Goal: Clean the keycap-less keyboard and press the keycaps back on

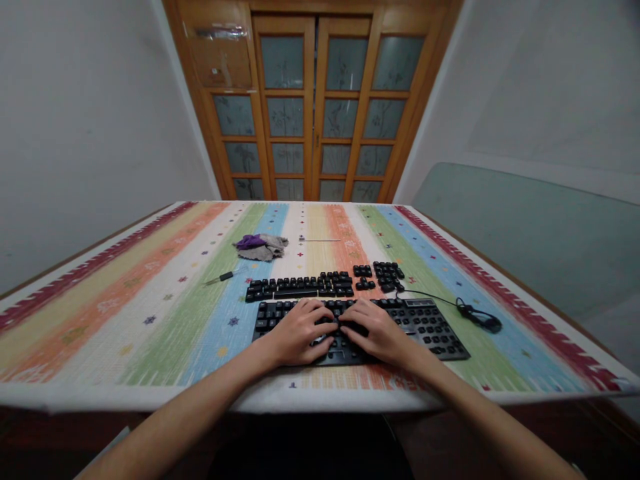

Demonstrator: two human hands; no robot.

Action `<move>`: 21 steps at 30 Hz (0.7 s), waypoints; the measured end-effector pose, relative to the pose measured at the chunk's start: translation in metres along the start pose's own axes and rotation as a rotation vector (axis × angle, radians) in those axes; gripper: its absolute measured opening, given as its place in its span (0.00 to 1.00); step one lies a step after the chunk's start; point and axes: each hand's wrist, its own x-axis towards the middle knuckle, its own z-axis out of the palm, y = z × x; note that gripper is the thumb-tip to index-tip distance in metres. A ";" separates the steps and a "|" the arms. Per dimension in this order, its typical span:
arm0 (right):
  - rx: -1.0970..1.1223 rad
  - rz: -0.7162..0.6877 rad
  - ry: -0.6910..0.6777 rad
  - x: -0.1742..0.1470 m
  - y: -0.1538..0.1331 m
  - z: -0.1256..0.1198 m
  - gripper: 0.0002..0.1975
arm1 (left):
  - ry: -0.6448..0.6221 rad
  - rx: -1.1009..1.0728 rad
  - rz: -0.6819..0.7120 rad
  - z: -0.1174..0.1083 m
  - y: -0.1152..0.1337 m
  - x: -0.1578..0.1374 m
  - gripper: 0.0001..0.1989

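Note:
A black keyboard [440,330] lies near the table's front edge, its right-hand part bare of keycaps and a few caps showing at its left. My left hand [303,330] rests over its middle, fingers stretched rightward and thumb apart. Facing it, my right hand [375,330] bends inward, its index finger and thumb drawn together at the tips over the same keys. Whatever may be between those tips is too small to make out. Behind the keyboard, loose black keycaps [295,294] stand in rows, with further keycap groups [387,275] to the right.
A wire keycap puller [226,276] lies left of the keycaps. Farther back are a grey and purple cloth [263,247] and a thin rod-like tool [320,240]. The keyboard's bundled cable [480,319] sits at right on the striped tablecloth [165,320].

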 end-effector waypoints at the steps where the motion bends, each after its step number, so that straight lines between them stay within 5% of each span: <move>1: -0.007 0.011 0.003 0.000 0.000 0.000 0.06 | -0.001 0.002 0.001 0.000 0.000 0.000 0.11; 21: -0.043 0.007 0.006 0.001 0.000 -0.005 0.08 | -0.004 0.005 -0.001 -0.001 0.000 0.001 0.12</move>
